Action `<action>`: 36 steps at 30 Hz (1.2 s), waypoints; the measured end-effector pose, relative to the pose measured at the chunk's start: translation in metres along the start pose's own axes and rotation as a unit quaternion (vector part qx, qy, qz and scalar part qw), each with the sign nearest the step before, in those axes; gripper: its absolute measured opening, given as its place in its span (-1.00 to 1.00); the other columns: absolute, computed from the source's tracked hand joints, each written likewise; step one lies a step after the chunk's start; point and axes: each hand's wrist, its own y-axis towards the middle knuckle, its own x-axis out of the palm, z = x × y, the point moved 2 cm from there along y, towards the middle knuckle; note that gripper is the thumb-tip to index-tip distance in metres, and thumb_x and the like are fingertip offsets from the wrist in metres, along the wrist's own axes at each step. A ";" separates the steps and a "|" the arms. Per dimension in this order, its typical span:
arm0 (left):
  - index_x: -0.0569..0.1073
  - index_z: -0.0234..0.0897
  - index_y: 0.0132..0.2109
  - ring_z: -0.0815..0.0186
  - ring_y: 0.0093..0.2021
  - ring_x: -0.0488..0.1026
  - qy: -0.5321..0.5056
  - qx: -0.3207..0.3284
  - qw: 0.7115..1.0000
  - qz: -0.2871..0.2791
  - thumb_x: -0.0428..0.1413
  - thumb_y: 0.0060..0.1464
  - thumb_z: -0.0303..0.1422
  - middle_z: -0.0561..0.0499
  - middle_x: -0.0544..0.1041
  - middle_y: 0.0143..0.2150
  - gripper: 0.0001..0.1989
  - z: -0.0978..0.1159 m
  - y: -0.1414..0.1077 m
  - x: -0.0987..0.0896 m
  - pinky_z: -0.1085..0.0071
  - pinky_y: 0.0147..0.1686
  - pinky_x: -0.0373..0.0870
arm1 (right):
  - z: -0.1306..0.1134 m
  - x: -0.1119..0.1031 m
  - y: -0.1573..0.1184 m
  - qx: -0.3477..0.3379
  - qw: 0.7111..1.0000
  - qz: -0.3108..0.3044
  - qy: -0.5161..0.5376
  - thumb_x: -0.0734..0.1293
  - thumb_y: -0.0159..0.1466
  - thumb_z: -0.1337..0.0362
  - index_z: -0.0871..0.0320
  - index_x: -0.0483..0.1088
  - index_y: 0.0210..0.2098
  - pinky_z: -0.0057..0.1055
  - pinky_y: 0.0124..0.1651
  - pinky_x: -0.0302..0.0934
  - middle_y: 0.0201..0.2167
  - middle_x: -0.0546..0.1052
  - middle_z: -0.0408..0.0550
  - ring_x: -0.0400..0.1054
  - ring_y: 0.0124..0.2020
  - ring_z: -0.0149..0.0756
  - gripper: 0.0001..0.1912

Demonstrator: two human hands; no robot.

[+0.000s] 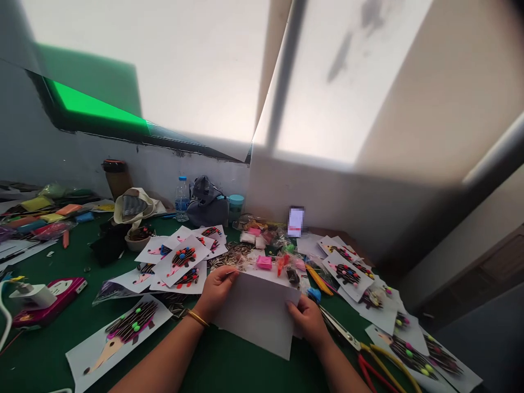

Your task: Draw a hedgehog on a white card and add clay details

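Note:
A blank sheet of paper (257,314) is held up over the green table between my two hands. My left hand (219,289) pinches its upper left corner, thumb on top; a gold bangle circles that wrist. At the sheet's right edge my right hand (309,316) grips it, thumb on the near face and fingers hidden behind. Just beyond the sheet lie a pink clay packet (264,262) and a heap of small dark-and-pale sticks or seeds (231,255). To the right of my right hand rest large scissors (360,344) with red and yellow handles.
Hedgehog craft cards (123,338) lie at the left, with more cards piled behind and along the right. A phone (295,221) leans against the wall. A water bottle (182,199), grey bag (207,204) and power strip (53,300) stand or lie on the green table (229,371).

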 end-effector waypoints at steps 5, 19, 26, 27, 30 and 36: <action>0.47 -0.16 0.02 0.09 0.02 0.43 -0.061 -0.038 0.996 0.047 0.28 -0.04 -0.15 -0.09 0.51 -0.02 -0.54 0.002 0.001 0.005 0.22 -0.01 0.38 | 0.002 -0.001 -0.005 -0.010 0.996 0.090 0.027 0.37 0.14 -0.10 0.18 0.52 -0.28 -0.40 -0.37 0.27 -0.48 0.52 -0.09 0.39 -0.41 -0.23 -0.56; 0.45 -0.20 -0.03 0.23 -0.15 0.58 -0.454 -0.362 0.812 0.060 0.18 0.09 -0.51 -0.04 0.61 -0.10 -0.72 0.044 -0.040 0.073 0.33 -0.12 0.52 | -0.047 -0.021 -0.057 -0.095 0.976 0.086 -0.176 0.21 0.32 0.03 0.07 0.34 0.16 -0.26 -0.15 0.29 -0.14 0.53 0.04 0.42 -0.20 -0.14 -0.52; 0.42 -0.20 0.00 0.25 -0.22 0.59 -0.461 -0.379 0.797 0.090 0.13 0.14 -0.52 -0.02 0.61 -0.12 -0.71 0.041 -0.028 0.061 0.31 -0.21 0.55 | -0.001 -0.156 -0.121 0.108 0.791 0.089 -0.596 0.29 -0.01 0.45 -0.03 0.44 0.09 -0.31 -0.30 0.21 -0.11 0.50 0.10 0.40 -0.18 -0.02 -0.35; 0.43 -0.21 0.00 0.25 -0.22 0.59 -0.463 -0.375 0.799 0.085 0.13 0.14 -0.52 -0.03 0.61 -0.12 -0.71 0.040 -0.029 0.062 0.31 -0.21 0.55 | 0.006 -0.162 -0.126 0.125 0.788 0.067 -0.599 0.28 -0.01 0.46 -0.05 0.40 0.13 -0.35 -0.32 0.20 -0.12 0.51 0.09 0.42 -0.21 -0.07 -0.30; 0.44 -0.23 -0.02 0.27 -0.24 0.59 -0.459 -0.362 0.808 0.073 0.14 0.12 -0.53 -0.04 0.61 -0.14 -0.73 0.035 -0.032 0.063 0.35 -0.22 0.55 | 0.011 -0.160 -0.129 0.104 0.780 0.060 -0.614 0.25 0.02 0.47 -0.04 0.36 0.17 -0.39 -0.33 0.17 -0.13 0.52 0.10 0.42 -0.20 -0.10 -0.29; 0.43 -0.24 -0.06 0.26 -0.27 0.59 -0.456 -0.357 0.811 0.088 0.16 0.09 -0.54 -0.04 0.61 -0.17 -0.74 0.027 -0.029 0.048 0.31 -0.22 0.56 | -0.016 -0.160 -0.130 0.156 0.820 0.098 -0.541 0.30 0.02 0.33 -0.09 0.30 0.22 -0.42 -0.49 0.11 -0.06 0.51 0.10 0.44 -0.41 -0.20 -0.27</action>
